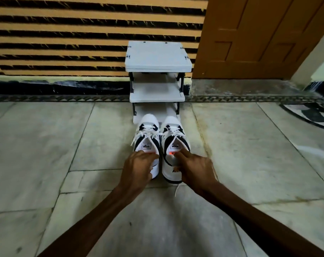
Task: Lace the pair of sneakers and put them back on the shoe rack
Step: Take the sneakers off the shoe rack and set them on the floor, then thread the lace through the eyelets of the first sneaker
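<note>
Two white and black sneakers stand side by side on the floor, toes pointing at a white shoe rack. The left sneaker has white laces tied across it. The right sneaker is laced too, and one loose lace end trails on the floor behind its heel. My left hand grips the left sneaker's heel collar. My right hand grips the right sneaker's heel, its index finger at the tongue. The toes touch the front edge of the rack's lowest shelf.
The rack has three white shelves on black posts and stands against a striped orange and black wall. A brown wooden door is to its right. The floor is pale marble slabs with a patterned border.
</note>
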### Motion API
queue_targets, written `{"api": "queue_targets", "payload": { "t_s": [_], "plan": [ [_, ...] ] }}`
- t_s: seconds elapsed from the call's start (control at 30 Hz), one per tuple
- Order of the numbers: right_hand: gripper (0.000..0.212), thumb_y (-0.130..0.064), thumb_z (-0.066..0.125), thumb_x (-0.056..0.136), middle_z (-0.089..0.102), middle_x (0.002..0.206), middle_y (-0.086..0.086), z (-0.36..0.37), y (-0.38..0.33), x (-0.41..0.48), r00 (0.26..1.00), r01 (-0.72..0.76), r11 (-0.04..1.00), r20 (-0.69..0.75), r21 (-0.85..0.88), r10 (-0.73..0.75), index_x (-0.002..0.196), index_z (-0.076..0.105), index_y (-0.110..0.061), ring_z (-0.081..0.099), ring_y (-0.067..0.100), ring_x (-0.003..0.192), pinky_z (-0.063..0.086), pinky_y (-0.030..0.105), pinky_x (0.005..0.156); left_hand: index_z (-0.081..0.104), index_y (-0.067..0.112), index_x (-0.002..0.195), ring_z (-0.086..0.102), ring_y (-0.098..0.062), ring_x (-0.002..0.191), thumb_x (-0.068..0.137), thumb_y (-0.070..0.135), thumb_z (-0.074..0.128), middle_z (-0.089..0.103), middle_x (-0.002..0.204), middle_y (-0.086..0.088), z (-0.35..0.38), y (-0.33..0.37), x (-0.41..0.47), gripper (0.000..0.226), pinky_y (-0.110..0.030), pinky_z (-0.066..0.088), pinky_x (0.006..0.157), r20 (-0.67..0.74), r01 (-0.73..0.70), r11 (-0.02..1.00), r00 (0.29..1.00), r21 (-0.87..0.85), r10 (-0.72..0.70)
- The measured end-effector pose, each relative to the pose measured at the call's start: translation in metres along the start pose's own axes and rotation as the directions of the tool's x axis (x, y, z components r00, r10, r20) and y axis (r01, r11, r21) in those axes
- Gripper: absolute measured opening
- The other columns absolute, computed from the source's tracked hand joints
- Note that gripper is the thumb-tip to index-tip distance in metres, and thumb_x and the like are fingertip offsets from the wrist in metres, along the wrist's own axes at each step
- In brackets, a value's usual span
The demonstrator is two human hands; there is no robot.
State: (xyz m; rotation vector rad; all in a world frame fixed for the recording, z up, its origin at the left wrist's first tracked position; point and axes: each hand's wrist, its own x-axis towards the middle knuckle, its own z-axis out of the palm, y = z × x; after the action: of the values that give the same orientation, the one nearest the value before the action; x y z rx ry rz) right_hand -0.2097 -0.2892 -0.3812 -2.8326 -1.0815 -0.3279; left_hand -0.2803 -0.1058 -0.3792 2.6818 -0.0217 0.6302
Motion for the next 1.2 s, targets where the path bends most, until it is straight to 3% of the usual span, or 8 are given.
{"api": "queue_targets", "payload": {
  "t_s": [0.3, 0.47, 0.6, 0.8, 0.93, 1.03, 1.13, 1.2],
  "plan": [
    [0.055, -0.007, 0.072, 0.061, 0.066, 0.113, -0.009, 0.052, 0.01, 0.016, 0.973, -0.164, 0.982, 0.18, 0.091, 0.146, 0.111, 0.059, -0.028, 0.071, 0.022, 0.081, 0.031, 0.026, 0.046, 0.066, 0.021, 0.073, 0.062, -0.021, 0.068, 0.045, 0.011, 0.06, 0.068, 0.068, 0.004, 0.04, -0.014, 0.01, 0.03, -0.025, 0.035, 0.056, 0.26, 0.144, 0.987, 0.953, 0.075, -0.158],
    [0.054, -0.009, 0.064, 0.07, 0.062, 0.117, -0.005, 0.071, 0.02, 0.013, 0.97, -0.162, 0.976, 0.206, 0.148, 0.13, 0.12, 0.054, -0.025, 0.066, 0.024, 0.09, 0.039, 0.029, 0.053, 0.061, 0.019, 0.071, 0.06, -0.02, 0.068, 0.06, 0.015, 0.043, 0.065, 0.066, 0.003, 0.054, -0.015, 0.019, 0.021, -0.023, 0.034, 0.057, 0.228, 0.16, 0.987, 0.96, 0.024, -0.161],
    [0.052, -0.006, 0.062, 0.075, 0.059, 0.121, -0.002, 0.08, 0.025, 0.029, 0.976, -0.149, 0.973, 0.181, 0.178, 0.116, 0.123, 0.052, -0.023, 0.063, 0.027, 0.092, 0.035, 0.03, 0.055, 0.068, 0.018, 0.088, 0.066, -0.018, 0.078, 0.059, 0.011, 0.05, 0.072, 0.085, 0.003, 0.063, -0.018, 0.027, 0.035, -0.032, 0.053, 0.07, 0.229, 0.202, 0.978, 0.955, -0.044, -0.187],
    [0.067, -0.002, 0.067, 0.064, 0.061, 0.115, -0.005, 0.084, 0.034, 0.04, 0.982, -0.132, 0.959, 0.167, 0.25, 0.091, 0.124, 0.05, -0.025, 0.063, 0.026, 0.085, 0.033, 0.027, 0.051, 0.069, 0.02, 0.091, 0.068, -0.013, 0.077, 0.056, 0.003, 0.056, 0.072, 0.09, 0.003, 0.064, -0.025, 0.037, 0.041, -0.028, 0.056, 0.072, 0.2, 0.281, 0.958, 0.943, -0.052, -0.266],
    [0.051, -0.014, 0.064, 0.079, 0.058, 0.118, -0.005, 0.084, 0.038, 0.041, 0.983, -0.096, 0.952, 0.177, 0.292, 0.045, 0.126, 0.048, -0.026, 0.062, 0.024, 0.092, 0.037, 0.03, 0.054, 0.067, 0.021, 0.099, 0.067, -0.021, 0.09, 0.056, 0.007, 0.063, 0.071, 0.099, 0.005, 0.074, -0.033, 0.039, 0.046, -0.029, 0.053, 0.074, 0.251, 0.226, 0.974, 0.943, -0.001, -0.219],
    [0.044, -0.034, 0.056, 0.09, 0.056, 0.127, -0.004, 0.082, 0.044, 0.046, 0.98, -0.061, 0.947, 0.197, 0.316, -0.002, 0.132, 0.046, -0.026, 0.065, 0.027, 0.097, 0.047, 0.034, 0.062, 0.066, 0.018, 0.105, 0.064, -0.017, 0.096, 0.073, 0.019, 0.069, 0.069, 0.105, 0.004, 0.081, -0.041, 0.037, 0.032, -0.026, 0.05, 0.079, 0.248, 0.199, 0.978, 0.952, -0.061, -0.178],
    [0.035, -0.045, 0.049, 0.092, 0.061, 0.121, -0.002, 0.071, 0.046, 0.054, 0.983, -0.039, 0.953, 0.185, 0.3, -0.018, 0.121, 0.056, -0.026, 0.068, 0.028, 0.092, 0.047, 0.034, 0.061, 0.064, 0.026, 0.081, 0.061, 0.001, 0.077, 0.083, 0.027, 0.068, 0.065, 0.078, 0.013, 0.071, -0.04, 0.045, 0.005, -0.021, 0.044, 0.067, 0.213, 0.38, 0.9, 0.917, -0.214, -0.336],
    [0.027, -0.04, 0.048, 0.092, 0.063, 0.115, -0.002, 0.061, 0.044, 0.065, 0.989, -0.035, 0.953, 0.145, 0.3, -0.009, 0.111, 0.061, -0.025, 0.067, 0.026, 0.094, 0.045, 0.032, 0.061, 0.06, 0.032, 0.071, 0.06, 0.003, 0.067, 0.084, 0.021, 0.068, 0.061, 0.067, 0.015, 0.067, -0.046, 0.058, 0.019, -0.019, 0.045, 0.063, 0.081, 0.479, 0.843, 0.876, -0.245, -0.475]
  ]
}}
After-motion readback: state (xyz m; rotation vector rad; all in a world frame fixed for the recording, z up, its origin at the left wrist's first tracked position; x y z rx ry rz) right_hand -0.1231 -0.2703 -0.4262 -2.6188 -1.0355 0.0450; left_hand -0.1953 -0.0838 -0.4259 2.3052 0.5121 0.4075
